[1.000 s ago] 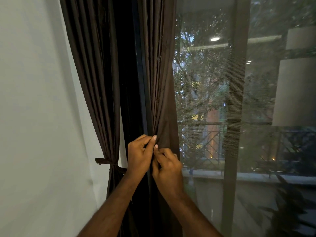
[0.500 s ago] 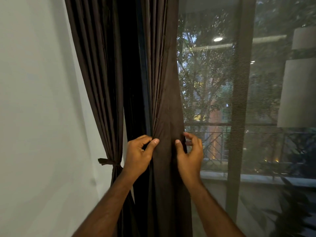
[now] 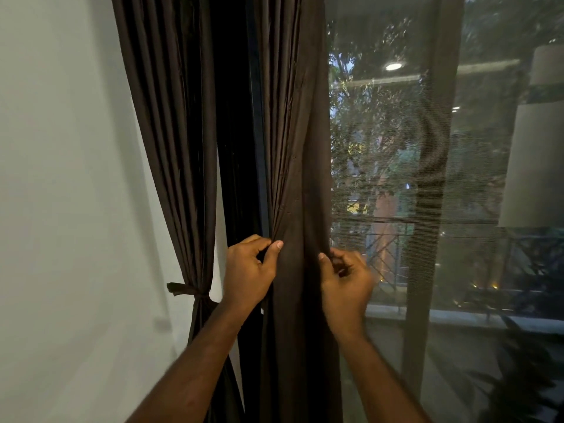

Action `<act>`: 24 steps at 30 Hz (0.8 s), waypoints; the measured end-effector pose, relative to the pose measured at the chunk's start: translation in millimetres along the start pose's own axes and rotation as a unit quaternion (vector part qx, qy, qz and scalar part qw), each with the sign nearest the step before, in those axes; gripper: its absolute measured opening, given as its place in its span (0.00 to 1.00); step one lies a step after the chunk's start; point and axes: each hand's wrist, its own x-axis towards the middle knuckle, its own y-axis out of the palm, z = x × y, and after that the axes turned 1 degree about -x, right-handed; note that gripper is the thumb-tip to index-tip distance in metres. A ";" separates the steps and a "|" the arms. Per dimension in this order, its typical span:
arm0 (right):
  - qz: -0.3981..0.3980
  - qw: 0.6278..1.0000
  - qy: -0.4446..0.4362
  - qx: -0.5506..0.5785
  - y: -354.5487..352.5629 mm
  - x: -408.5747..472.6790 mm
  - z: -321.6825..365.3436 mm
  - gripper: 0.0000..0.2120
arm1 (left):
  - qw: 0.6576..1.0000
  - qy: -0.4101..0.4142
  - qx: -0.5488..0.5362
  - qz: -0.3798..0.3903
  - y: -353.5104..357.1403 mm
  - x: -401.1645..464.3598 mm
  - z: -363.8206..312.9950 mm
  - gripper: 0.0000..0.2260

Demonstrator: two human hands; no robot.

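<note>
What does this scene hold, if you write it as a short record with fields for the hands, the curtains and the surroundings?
place: at a window, with a white wall to the left
left hand: pinches a fold of the brown curtain
right hand: grips the right edge of the same curtain
other curtain: gathered by the wall, bound with a tie
outside: trees and a railing, in dim light
</note>
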 end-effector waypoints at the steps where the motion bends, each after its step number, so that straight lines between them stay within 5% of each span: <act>1: 0.009 0.998 -0.054 -0.032 0.9 -8.1 3.8 0.06 | 1.000 0.007 0.019 -0.004 1.9 -0.1 -0.1 0.12; 12: 0.036 0.977 -0.173 -0.118 17.1 -26.3 2.4 0.08 | 0.998 0.025 0.056 -0.015 2.9 -1.5 2.7 0.14; 24: 0.119 0.965 -0.207 -0.106 38.3 -37.8 6.8 0.14 | 1.000 -0.002 -0.013 0.009 -1.3 -1.8 -0.7 0.18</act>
